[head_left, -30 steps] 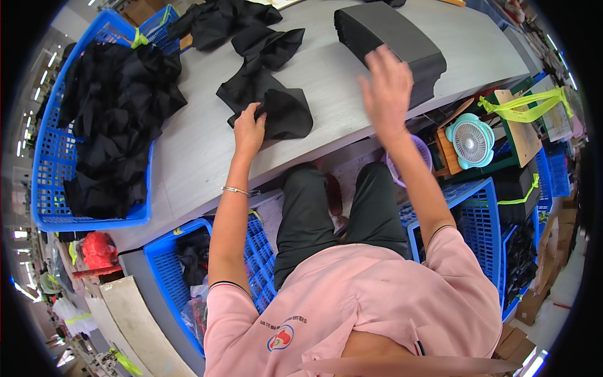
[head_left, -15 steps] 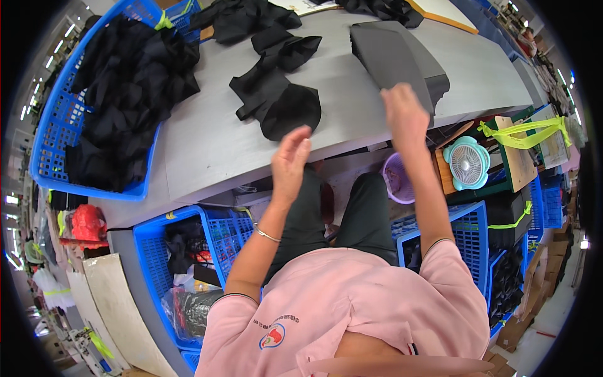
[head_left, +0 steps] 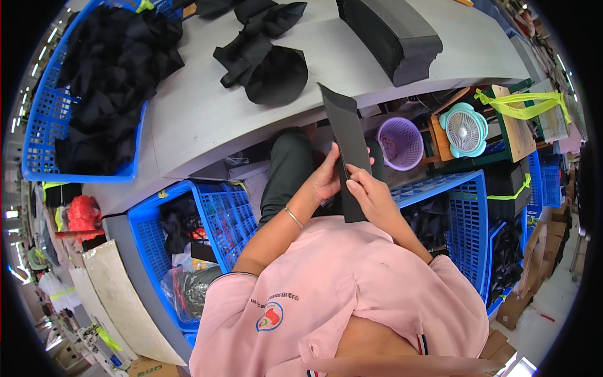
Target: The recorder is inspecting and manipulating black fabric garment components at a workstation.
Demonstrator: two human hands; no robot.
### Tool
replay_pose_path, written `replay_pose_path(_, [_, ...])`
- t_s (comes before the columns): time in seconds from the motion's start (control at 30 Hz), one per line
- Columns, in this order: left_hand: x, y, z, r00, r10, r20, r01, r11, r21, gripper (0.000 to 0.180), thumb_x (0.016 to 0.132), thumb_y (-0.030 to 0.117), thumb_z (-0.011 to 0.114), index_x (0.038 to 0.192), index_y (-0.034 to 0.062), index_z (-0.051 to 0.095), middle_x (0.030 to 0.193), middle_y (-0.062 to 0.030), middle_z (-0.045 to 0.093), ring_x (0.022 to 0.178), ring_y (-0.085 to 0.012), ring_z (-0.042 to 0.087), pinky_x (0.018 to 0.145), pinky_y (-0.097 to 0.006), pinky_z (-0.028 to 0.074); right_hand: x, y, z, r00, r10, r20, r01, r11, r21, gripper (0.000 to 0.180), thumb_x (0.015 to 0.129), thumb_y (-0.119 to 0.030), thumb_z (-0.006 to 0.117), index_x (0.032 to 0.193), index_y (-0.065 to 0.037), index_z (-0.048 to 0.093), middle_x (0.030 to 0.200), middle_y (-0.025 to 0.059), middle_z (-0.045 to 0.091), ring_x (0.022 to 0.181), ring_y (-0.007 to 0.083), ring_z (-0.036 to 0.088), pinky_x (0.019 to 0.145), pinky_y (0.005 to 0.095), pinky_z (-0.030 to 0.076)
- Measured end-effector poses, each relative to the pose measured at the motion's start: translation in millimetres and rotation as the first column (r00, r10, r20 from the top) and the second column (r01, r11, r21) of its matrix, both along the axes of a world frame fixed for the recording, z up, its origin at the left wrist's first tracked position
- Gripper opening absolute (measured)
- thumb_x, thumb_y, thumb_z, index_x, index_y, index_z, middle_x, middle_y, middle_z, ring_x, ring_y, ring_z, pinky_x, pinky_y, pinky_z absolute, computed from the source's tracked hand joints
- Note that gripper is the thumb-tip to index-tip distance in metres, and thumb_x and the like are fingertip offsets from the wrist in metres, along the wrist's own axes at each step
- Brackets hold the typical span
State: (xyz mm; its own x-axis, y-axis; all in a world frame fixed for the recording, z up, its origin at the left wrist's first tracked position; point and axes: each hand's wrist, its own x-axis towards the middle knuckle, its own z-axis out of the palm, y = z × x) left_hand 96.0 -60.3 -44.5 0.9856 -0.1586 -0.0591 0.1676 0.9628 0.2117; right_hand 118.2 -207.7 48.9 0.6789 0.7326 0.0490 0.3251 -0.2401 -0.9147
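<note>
A long, thin black panel [head_left: 344,122], flat with cut ends, is held upright at a slant over my lap, off the table. My left hand [head_left: 326,177] grips its left edge, the thumb along the side. My right hand [head_left: 372,196] pinches the same panel a little lower down, its thumb on the near face. Beyond it, a thick stack of similar dark panels [head_left: 402,41] lies on the grey table [head_left: 201,119]. Several loose black fabric pieces [head_left: 276,75] lie to the left of that stack.
A blue crate [head_left: 31,141] heaped with black fabric [head_left: 119,81] stands at the table's left. Another blue crate [head_left: 141,229] is by my left side, and one [head_left: 468,220] by my right. A purple basket [head_left: 401,141] and a turquoise fan [head_left: 465,129] are right of my knees.
My right hand has left the stack and come back over my lap with a black panel. My left hand has moved right and down and now grips it too. The view has shifted slightly.
</note>
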Motion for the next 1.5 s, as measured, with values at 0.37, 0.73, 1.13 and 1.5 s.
replay_pose_path(0.37, [-9.7, 27.0, 42.2, 0.925, 0.306, -0.224, -0.225, 0.919, 0.324, 0.032, 0.087, 0.019, 0.075, 0.11, -0.0008, 0.065, 0.101, -0.0139, 0.07, 0.095, -0.024, 0.069, 0.085, -0.041, 0.058, -0.5, -0.9, -9.3, 0.945, -0.247, 0.217, 0.263, 0.963, -0.05, 0.022, 0.094, -0.016, 0.063, 0.108, -0.001, 0.057, 0.09, 0.0126, 0.062, 0.072, 0.0202, 0.06, 0.065, 0.0337, 0.051])
replay_pose_path(0.73, [3.9, 83.4, 45.2, 0.479, 0.664, 0.574, -0.091, -0.613, 0.785, 0.034, 0.093, 0.021, 0.068, 0.124, 0.0062, 0.065, 0.145, -0.0188, 0.045, 0.132, -0.03, 0.039, 0.107, -0.039, 0.036, 46.4, 47.6, -26.2, 0.987, -0.05, -0.151, 0.067, 0.992, 0.11, 0.047, 0.096, -0.019, 0.062, 0.137, 0.002, 0.051, 0.127, 0.0178, 0.064, 0.113, 0.0196, 0.063, 0.097, 0.0303, 0.046])
replay_pose_path(1.13, [33.1, 166.0, 63.3, 0.612, 0.406, 0.679, -0.256, -0.711, 0.656, 0.032, 0.07, -0.011, 0.052, 0.095, -0.0018, 0.07, 0.133, -0.0106, 0.06, 0.103, -0.0332, 0.055, 0.094, -0.038, 0.047, 67.1, 116.7, -1.6, 0.944, 0.128, 0.305, -0.033, 0.954, -0.298, 0.051, 0.09, -0.013, 0.059, 0.139, -0.006, 0.049, 0.076, 0.0252, 0.065, 0.076, 0.0448, 0.064, 0.068, 0.052, 0.049])
replay_pose_path(1.5, [-29.6, 72.6, 107.2, 0.786, 0.248, 0.567, -0.42, -0.459, 0.783, 0.036, 0.071, -0.009, 0.058, 0.1, 0.0043, 0.076, 0.13, -0.0087, 0.062, 0.097, -0.02, 0.057, 0.085, -0.03, 0.048, 76.8, 135.0, -48.4, 0.989, 0.101, 0.11, -0.125, 0.962, 0.243, 0.014, 0.086, -0.012, 0.066, 0.096, -0.002, 0.067, 0.087, 0.0111, 0.07, 0.08, 0.0233, 0.068, 0.066, 0.036, 0.053])
